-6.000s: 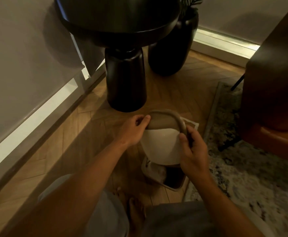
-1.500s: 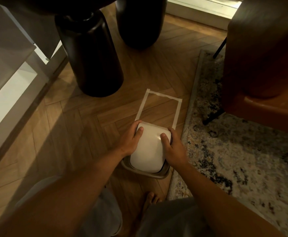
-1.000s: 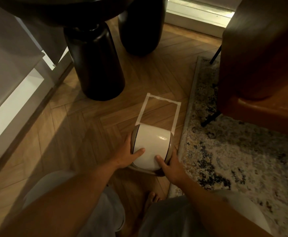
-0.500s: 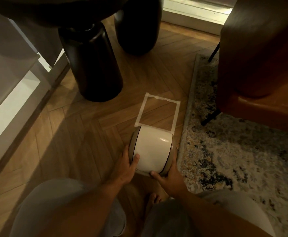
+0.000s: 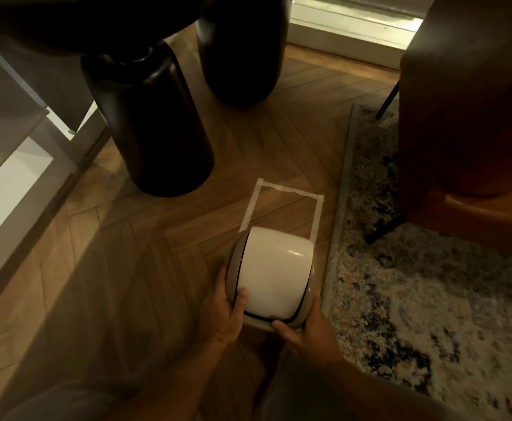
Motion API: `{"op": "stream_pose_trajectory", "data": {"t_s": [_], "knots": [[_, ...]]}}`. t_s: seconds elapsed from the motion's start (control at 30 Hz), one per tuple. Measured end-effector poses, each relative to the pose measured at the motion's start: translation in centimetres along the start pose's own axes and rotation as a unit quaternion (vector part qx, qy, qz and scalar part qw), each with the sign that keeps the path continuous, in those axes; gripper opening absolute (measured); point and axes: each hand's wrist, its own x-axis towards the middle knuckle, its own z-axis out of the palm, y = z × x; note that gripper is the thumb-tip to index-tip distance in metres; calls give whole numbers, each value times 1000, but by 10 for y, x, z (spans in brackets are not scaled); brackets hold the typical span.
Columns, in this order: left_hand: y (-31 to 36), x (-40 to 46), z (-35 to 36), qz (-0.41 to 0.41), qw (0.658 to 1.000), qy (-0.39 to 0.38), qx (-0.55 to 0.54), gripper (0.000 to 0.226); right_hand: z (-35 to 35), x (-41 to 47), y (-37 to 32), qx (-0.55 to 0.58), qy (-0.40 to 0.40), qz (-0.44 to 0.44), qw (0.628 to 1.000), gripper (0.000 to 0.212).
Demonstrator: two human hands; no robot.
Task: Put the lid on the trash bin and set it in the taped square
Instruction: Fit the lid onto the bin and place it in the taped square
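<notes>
**Fingers wrapped on lidded bin, short of tape square**

Fingers of the left hand (image 5: 225,311) curled round the near-left side of the trash bin (image 5: 271,276), thumb lying on the white lid (image 5: 276,268). Right hand (image 5: 308,326) cupped the near-right corner, thumb along the bin's front edge, other fingers hidden behind it. Both hands gripped the bin. Lid was seated on the bin, tan rim showing round it. Bin sat over the near end of the taped square (image 5: 282,205), covering the near tape edge; far part of the square was bare wood floor (image 5: 112,268). Whether the bin touched the floor could not be told. Patterned rug (image 5: 431,299) lay just right of the square, dark round table base (image 5: 157,126) beyond to the left.
</notes>
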Motion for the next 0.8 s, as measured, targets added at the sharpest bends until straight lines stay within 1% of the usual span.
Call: {"op": "stream_pose_trajectory", "data": {"t_s": [0.1,0.23,0.3,0.37,0.43,0.5,0.6,0.7,0.8], "knots": [[-2,29,10,7,1000,11,-18,87,-8,30,-3,-7,-4,-18,1000,131],[6,67,23,15,999,38,-35,86,-22,73,-12,-3,-10,-56,998,127],[12,81,27,11,998,58,-30,89,-28,92,-17,0,-5,-68,998,128],[19,98,30,5,996,84,-31,95,-30,114,-24,-20,-3,-84,996,129],[29,113,27,13,995,97,-24,102,-31,132,-30,-25,-5,-97,995,129],[33,128,24,21,995,100,-23,103,-31,150,-33,-26,-1,-105,994,126],[35,159,25,23,994,109,-9,99,-30,176,-41,-35,10,-121,992,126],[38,197,22,21,992,125,-9,93,-27,208,-52,-18,17,-121,992,125],[53,233,14,42,989,142,9,82,-24,247,-62,7,30,-139,990,117]]}}
